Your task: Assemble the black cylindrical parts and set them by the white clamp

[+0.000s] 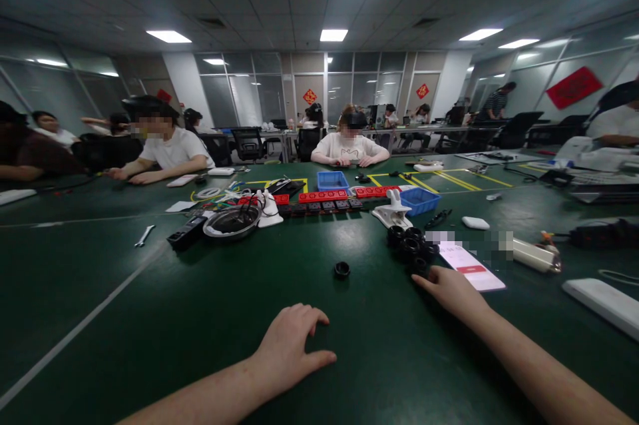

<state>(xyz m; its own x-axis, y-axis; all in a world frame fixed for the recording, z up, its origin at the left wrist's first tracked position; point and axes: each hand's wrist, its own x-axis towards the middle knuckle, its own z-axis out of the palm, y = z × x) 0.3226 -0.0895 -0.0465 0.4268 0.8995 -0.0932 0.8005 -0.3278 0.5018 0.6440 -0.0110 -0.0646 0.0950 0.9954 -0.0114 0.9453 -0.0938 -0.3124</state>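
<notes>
My left hand [294, 345] is held above the green table, its thumb and fingers spread with nothing between them. Beyond it, a single black ring-shaped fitting [342, 270] sits on the table, apart from both hands. My right hand [455, 290] is at the near edge of a cluster of similar black fittings [412, 245], closest to the front one. Its thumb points left and stands apart from the index finger; the other fingers are largely hidden. I cannot tell whether it touches that fitting. Just behind the right hand lies a phone with a lit screen [472, 266].
Behind the fittings are a white clamp [393, 212], a blue bin [419, 200] and red-and-black power strips [322, 196]. A metal bowl [232, 222] and a wrench [144, 236] lie left. A white cylinder [536, 255] and white box [604, 305] lie right. Co-workers sit across the table.
</notes>
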